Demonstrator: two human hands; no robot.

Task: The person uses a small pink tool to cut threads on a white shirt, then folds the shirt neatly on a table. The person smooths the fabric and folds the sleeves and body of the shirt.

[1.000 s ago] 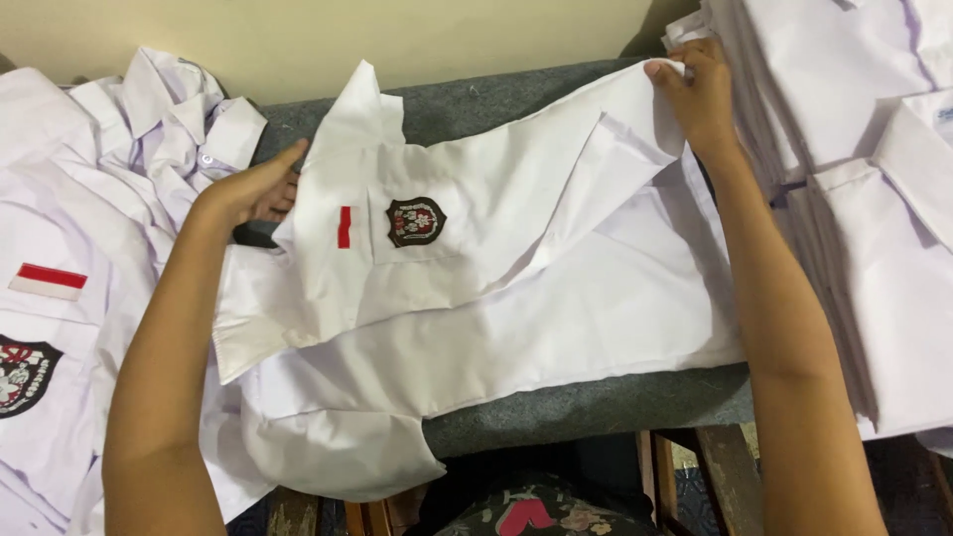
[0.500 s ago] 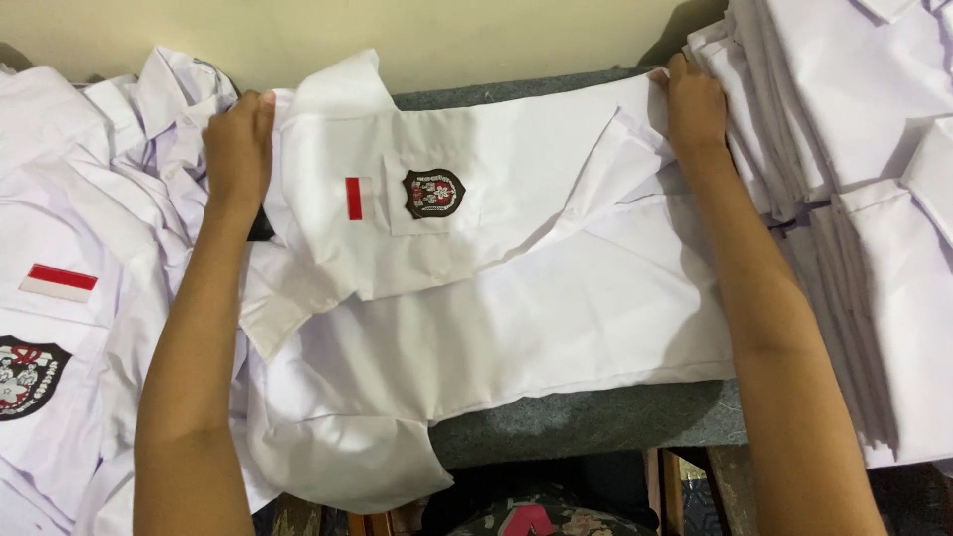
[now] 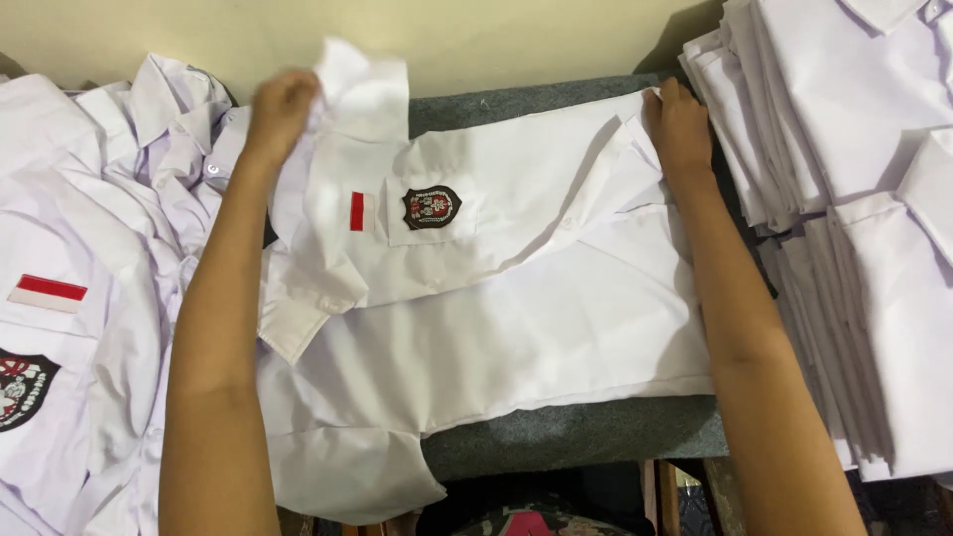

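White shirt (image 3: 516, 298) lies spread flat on the grey counter (image 3: 576, 437), its long axis running left to right, collar end toward the left, hem toward the right, badge pocket facing up. The left hand (image 3: 281, 111) pinches the raised collar, fingers closed on the cloth. The right hand (image 3: 678, 124) presses the hem edge, fingers curled over it, beside the folded shirt stacks (image 3: 854, 199).

Layout as I see it: shirt (image 3: 516, 308) lies on the padded table (image 3: 576, 437); loose shirt heap (image 3: 79, 298) at its left, folded stack (image 3: 854, 228) at its right, wall (image 3: 496, 40) behind.
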